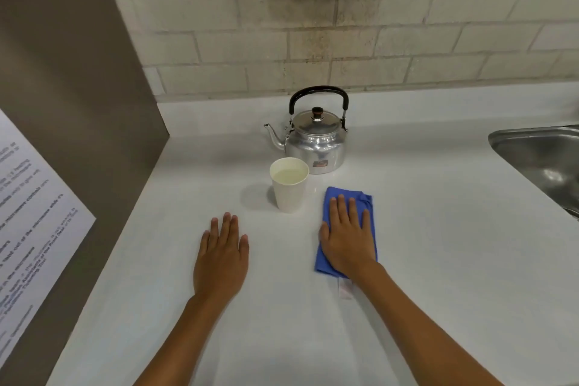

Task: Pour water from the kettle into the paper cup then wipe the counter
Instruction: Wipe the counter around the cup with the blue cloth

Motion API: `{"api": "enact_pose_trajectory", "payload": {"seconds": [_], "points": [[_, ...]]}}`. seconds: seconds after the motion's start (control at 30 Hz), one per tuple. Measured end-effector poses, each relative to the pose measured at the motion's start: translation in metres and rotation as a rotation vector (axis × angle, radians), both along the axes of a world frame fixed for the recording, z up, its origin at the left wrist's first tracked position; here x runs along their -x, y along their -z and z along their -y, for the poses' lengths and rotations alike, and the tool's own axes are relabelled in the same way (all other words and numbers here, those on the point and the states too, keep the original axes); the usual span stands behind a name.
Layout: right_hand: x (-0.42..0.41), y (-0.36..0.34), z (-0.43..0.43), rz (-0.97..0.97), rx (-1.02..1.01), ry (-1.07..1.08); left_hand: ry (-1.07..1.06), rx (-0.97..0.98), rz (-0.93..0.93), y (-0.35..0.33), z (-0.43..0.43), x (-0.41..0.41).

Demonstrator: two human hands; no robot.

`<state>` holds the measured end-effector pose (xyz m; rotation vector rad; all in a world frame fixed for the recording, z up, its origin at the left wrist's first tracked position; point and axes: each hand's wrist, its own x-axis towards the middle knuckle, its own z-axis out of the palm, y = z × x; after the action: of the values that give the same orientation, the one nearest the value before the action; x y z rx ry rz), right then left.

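Polished metal kettle upright near the back of the white counter: black arched handle raised, lid on with a dark knob, thin spout pointing left, small label low on the body. Just in front of it, close but not clearly touching, 1 white paper cup, upright, holding pale liquid a little below the rim. Right of the cup, a folded blue cloth lying flat, long side running front to back, a small white tag poking out at its near edge.

Right hand flat on the cloth, palm down, fingers extended and slightly spread, pressing rather than gripping, covering most of its near half. Left hand also palm down and open, fingers together, resting on bare counter well left of the cloth and in front of the cup, holding nothing.

At the right edge, part of a steel sink. Behind, pale tiled wall, stained above the kettle. On the left, a brown panel bearing a printed sheet, text too blurred to read.
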<state>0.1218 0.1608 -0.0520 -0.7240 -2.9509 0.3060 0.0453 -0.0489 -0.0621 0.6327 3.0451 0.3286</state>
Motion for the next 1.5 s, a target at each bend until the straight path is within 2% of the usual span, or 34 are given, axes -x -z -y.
{"api": "enact_pose_trajectory", "payload": {"seconds": [0.17, 0.27, 0.4, 0.53, 0.67, 0.83, 1.1, 1.17, 1.3, 1.43, 1.5], "points": [[-0.035, 0.013, 0.01, -0.043, -0.017, -0.24, 0.004, -0.011, 0.01, 0.002, 0.001, 0.0], [-0.04, 0.012, -0.034, -0.04, -0.027, -0.128, 0.004, -0.013, 0.0, 0.001, -0.001, 0.001], [0.001, 0.003, -0.053, 0.013, -0.019, 0.003, -0.01, -0.009, 0.0, -0.001, -0.004, 0.0], [0.038, 0.002, -0.032, 0.057, -0.005, -0.15, -0.019, -0.021, 0.002, -0.001, -0.001, -0.001], [0.016, 0.01, -0.05, 0.013, 0.039, -0.367, -0.018, -0.036, 0.018, -0.001, -0.002, -0.003], [0.042, -0.002, -0.052, 0.01, 0.091, -0.3, -0.024, -0.034, 0.01, -0.001, -0.004, -0.001], [0.043, 0.005, -0.067, 0.023, 0.073, -0.591, -0.029, -0.08, -0.026, 0.005, -0.001, -0.002], [0.043, 0.005, -0.087, 0.013, 0.073, -0.572, -0.029, -0.087, -0.029, 0.005, -0.002, -0.001], [0.051, 0.003, -0.13, 0.016, 0.089, -0.393, -0.027, -0.063, -0.041, 0.005, -0.004, -0.001], [0.066, -0.001, -0.125, 0.025, 0.088, -0.28, -0.033, -0.066, -0.04, 0.005, -0.001, 0.0], [0.055, 0.005, -0.114, 0.032, 0.075, -0.297, -0.03, -0.065, -0.036, 0.006, 0.001, -0.001]]}}
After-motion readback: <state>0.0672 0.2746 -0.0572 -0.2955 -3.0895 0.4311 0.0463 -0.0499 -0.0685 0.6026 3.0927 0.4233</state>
